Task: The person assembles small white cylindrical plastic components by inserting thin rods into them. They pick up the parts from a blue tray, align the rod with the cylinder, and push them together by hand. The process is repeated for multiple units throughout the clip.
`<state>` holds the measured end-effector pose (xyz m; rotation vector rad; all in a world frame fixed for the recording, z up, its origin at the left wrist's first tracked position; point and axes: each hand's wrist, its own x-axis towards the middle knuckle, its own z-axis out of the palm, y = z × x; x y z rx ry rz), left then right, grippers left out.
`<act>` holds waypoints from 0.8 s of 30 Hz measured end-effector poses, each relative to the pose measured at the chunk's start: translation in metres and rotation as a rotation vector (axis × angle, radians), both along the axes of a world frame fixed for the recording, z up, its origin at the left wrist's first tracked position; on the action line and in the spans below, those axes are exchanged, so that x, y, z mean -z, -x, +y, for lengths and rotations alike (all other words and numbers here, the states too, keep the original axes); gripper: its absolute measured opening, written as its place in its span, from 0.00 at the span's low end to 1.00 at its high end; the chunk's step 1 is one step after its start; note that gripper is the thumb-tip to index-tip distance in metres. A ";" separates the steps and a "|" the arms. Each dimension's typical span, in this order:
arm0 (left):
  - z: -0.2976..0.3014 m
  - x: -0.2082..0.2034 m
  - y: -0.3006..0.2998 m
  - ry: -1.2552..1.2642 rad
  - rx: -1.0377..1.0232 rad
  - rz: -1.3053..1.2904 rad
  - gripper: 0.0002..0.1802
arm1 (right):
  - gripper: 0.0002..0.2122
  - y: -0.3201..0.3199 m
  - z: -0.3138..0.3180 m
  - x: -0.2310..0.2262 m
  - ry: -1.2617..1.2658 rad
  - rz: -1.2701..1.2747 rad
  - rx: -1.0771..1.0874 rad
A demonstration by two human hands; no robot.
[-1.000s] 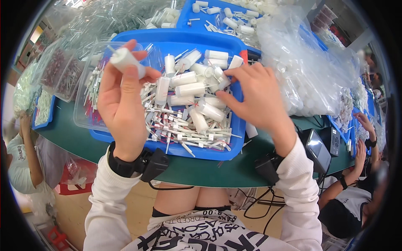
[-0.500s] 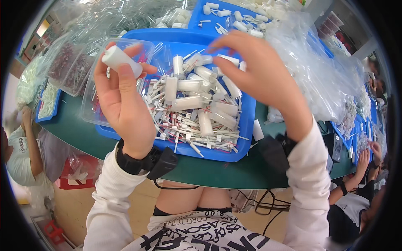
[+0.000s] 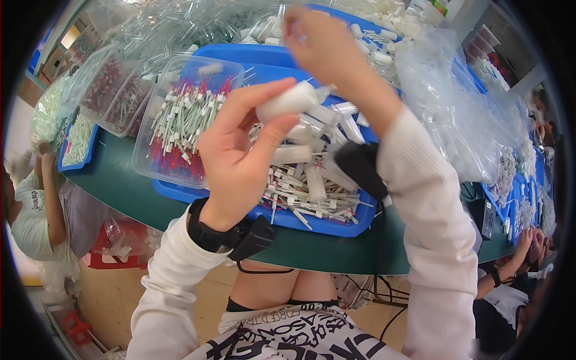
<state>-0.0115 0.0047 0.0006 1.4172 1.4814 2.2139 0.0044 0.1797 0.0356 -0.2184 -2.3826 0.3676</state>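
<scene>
My left hand [image 3: 240, 141] is closed on a white plastic cylinder [image 3: 287, 102], gripped between thumb and fingers above the blue tray [image 3: 336, 228]. A narrow pale tip points right from the cylinder's end. Farther back and higher in the picture, my right hand [image 3: 324, 45] reaches over the tray's far edge. Its fingertips are smeared by motion, so whether they hold anything does not show. Inside the tray lie several white and translucent cylinders [image 3: 315, 183] on a heap of thin white sticks [image 3: 300, 207] with small white blocks and red wires.
Left of the tray sits a clear plastic box [image 3: 141, 156] of white sticks with red ends. Behind are clear plastic tubes [image 3: 162, 36] and another blue tray [image 3: 327, 11]. A clear plastic bag [image 3: 447, 120] stands at right. Other people work at both sides.
My left hand has moved right with the white cylinder, from over the clear box to over the tray. My right hand has gone up and left, beyond the tray's far edge.
</scene>
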 end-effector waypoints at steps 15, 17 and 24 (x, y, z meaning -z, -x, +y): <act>-0.002 0.005 -0.008 0.132 0.275 -0.061 0.12 | 0.13 -0.143 -0.047 0.026 0.720 0.135 -0.315; -0.003 0.005 -0.009 0.143 0.292 -0.081 0.11 | 0.12 -0.144 -0.045 0.027 0.664 0.096 -0.271; -0.003 0.005 -0.012 0.203 0.314 -0.178 0.11 | 0.12 -0.136 -0.056 0.039 0.777 0.253 -0.305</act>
